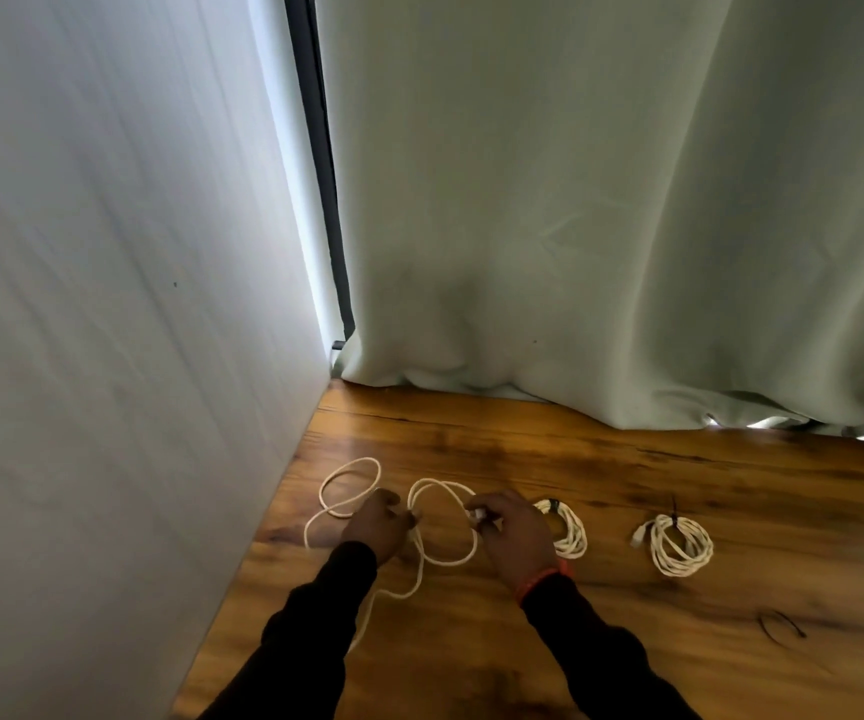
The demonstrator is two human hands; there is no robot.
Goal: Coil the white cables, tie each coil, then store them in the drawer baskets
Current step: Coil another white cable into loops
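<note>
Pale curtains (601,200) and a white panel (108,304) hem in the wooden desk (523,449) where we work through the last of the white cables.

At far left, the loose cable (349,462) sprawls in open loops across the wood, one strand trailing back toward us past the near edge. Our left hand (375,527) curls round it where two loops cross; our right hand (515,535) pinches what looks like its plug end, a single loop hanging between the two hands. Just beyond the right hand lies a finished coil (570,532), partly hidden by it, with a dark tie at its top. Farther right sits a second tied coil (682,545), its connector poking out on the left. Nearer us, on the right, a spare black tie (780,626) waits on the wood.

We judge the coiling of this third cable barely begun. The risk: the crossed loops at left could snag into a knot as we draw them in, and the trailing strand may catch on the desk edge. No drawer baskets are in view.
</note>
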